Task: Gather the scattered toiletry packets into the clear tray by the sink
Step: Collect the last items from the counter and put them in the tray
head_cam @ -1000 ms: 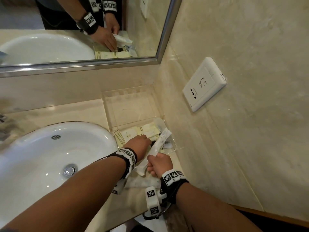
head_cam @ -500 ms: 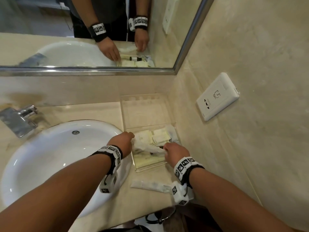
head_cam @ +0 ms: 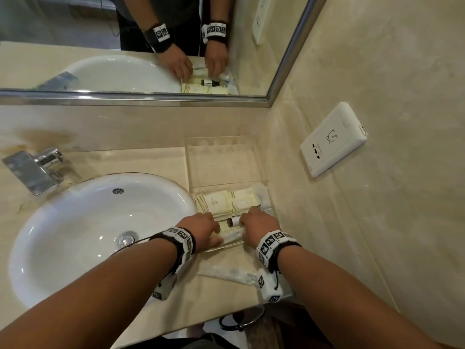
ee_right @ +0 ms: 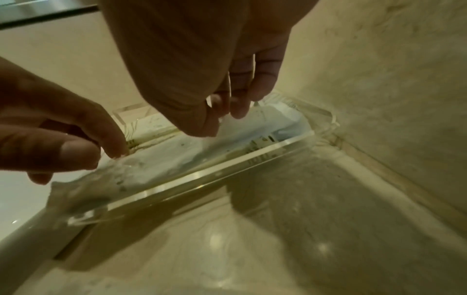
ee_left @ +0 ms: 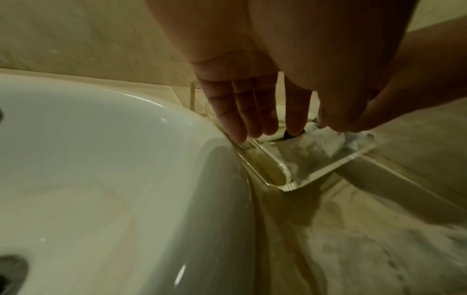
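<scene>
Packet long axis left-right along tray front | left hand grip open | right hand pinching it

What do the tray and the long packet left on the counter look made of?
Tray: clear rigid plastic, probably acrylic; thick, glossy see-through edges. Long packet: thin frosted plastic film, crinkled and translucent, contents unclear. Counter: polished beige stone or a look-alike, showing glints.

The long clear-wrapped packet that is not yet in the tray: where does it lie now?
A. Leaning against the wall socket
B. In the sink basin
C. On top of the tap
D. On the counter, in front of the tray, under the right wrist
D: in the head view the long clear-wrapped packet lies flat on the counter, just outside the near wall of the clear tray, below the right hand.
</scene>
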`<action>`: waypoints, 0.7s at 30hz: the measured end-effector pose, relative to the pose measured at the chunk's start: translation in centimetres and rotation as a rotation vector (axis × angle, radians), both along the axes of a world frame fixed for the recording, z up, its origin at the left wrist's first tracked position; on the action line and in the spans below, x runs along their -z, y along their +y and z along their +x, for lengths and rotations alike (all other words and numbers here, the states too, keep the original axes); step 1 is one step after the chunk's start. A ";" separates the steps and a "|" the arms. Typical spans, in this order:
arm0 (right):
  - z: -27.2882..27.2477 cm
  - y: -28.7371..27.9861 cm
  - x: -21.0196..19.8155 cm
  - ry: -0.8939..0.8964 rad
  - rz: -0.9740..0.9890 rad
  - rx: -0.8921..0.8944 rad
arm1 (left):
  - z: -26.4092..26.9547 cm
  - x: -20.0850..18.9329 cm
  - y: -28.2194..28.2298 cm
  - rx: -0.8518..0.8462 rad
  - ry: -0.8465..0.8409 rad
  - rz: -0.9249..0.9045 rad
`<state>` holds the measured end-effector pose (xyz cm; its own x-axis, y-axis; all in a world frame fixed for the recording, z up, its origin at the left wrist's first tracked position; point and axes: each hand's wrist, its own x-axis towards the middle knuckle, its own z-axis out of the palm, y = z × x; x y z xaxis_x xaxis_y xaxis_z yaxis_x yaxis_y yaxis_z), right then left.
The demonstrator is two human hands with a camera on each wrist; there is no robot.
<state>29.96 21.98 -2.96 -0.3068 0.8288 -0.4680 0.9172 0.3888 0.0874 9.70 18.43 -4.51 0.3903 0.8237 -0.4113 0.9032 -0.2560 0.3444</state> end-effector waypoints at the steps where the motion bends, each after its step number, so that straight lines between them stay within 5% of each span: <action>1: 0.1 -0.2 0.3 0.009 0.001 -0.003 | 0.2 0.0 -0.1 0.026 0.010 -0.015; 14: 1.2 -1.6 2.5 0.018 0.049 0.071 | 2.1 0.8 -0.5 0.116 0.181 0.047; 21: 2.0 -1.7 2.6 0.104 -0.033 0.185 | 2.8 1.5 -1.2 0.026 0.110 -0.026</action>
